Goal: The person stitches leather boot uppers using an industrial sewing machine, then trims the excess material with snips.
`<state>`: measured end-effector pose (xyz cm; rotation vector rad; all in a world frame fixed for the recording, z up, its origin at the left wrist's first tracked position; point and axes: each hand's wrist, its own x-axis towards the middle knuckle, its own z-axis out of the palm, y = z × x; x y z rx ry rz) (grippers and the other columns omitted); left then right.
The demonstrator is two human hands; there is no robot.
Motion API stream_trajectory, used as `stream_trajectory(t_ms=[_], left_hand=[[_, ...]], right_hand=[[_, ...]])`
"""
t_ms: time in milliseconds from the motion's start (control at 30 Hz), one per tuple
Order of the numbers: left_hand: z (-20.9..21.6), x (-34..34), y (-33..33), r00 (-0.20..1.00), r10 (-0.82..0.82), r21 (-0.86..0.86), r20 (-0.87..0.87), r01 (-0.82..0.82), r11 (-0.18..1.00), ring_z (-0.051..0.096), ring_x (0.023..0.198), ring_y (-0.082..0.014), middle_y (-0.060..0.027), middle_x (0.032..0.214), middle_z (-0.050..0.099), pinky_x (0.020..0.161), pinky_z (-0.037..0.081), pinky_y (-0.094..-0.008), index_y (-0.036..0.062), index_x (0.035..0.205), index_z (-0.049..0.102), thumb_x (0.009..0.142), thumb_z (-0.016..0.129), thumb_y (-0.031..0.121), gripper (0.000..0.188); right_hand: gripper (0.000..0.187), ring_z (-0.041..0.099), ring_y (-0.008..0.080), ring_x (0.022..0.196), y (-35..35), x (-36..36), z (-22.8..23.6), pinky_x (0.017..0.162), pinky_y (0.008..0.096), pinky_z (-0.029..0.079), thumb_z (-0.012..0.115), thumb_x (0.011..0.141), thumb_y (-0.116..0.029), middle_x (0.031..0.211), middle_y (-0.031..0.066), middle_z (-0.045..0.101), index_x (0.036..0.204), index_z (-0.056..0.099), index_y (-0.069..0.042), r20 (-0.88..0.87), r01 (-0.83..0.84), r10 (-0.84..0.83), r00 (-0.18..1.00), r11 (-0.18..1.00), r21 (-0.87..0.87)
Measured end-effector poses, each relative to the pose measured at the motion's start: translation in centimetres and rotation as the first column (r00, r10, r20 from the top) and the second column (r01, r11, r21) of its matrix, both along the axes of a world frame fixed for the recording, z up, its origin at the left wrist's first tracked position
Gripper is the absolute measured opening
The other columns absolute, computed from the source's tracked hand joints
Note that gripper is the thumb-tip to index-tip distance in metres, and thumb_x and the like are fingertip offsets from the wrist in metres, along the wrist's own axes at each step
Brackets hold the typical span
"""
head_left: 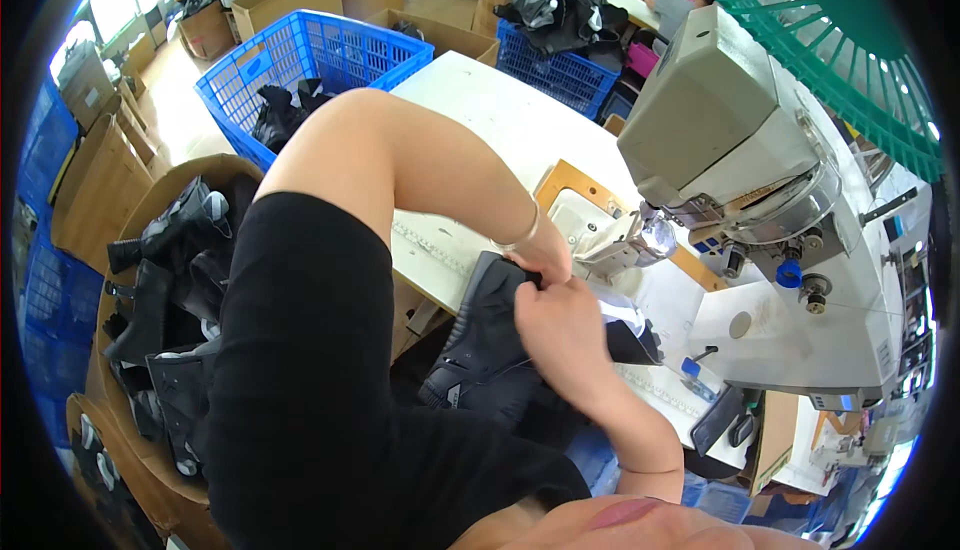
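A black boot with a ribbed edge along one side lies at the near edge of the white sewing table, partly over my lap. My left hand, with a bracelet at the wrist, is closed on the boot's upper end. Pressed against it, my right hand is also closed on the dark material, its fingertips mostly hidden. A white and black flap of the piece sticks out to the right, below the sewing machine's lit needle area.
The sewing machine stands at the right under a green fan. A cardboard box of black boots is at my left. Blue crates stand beyond the table. A dark phone lies at the near right. Other people are farther back.
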<state>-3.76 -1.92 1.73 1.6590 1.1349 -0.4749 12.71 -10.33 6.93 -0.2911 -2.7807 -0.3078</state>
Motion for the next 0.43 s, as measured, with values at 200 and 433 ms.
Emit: stream_trajectory(t_ms=[200, 433], left_hand=[[-1.6, 4.5, -6.6, 0.887, 0.46, 0.536, -0.037, -0.371, 0.759, 0.066, 0.088, -0.0322, -0.0156, 0.086, 0.067, 0.077, 0.048, -0.0428, 0.0049, 0.09, 0.067, 0.087, 0.056, 0.024, 0.022], [-3.4, 4.1, -8.9, 0.891, 0.393, 0.752, 0.228, -0.417, 0.51, 0.066, 0.087, -0.0338, -0.0145, 0.091, 0.068, 0.08, 0.05, -0.045, 0.0084, 0.097, 0.068, 0.09, 0.057, 0.03, 0.025]], right_hand=[[0.028, 0.062, 0.0232, 0.082, -0.5, 2.3, 0.9, 0.077, 0.0355, 0.046, 0.071, 0.073, -0.021, 0.076, 0.0087, 0.063, 0.092, 0.063, -0.002, 0.012, -0.096, 0.106, 0.994, 0.94, -0.327], [0.062, 0.065, 0.0317, 0.093, 4.6, 12.1, 2.5, 0.081, 0.0401, 0.049, 0.079, 0.073, -0.025, 0.099, 0.0148, 0.068, 0.127, 0.055, -0.006, 0.357, 0.458, -0.287, 0.889, 0.6, -0.656]])
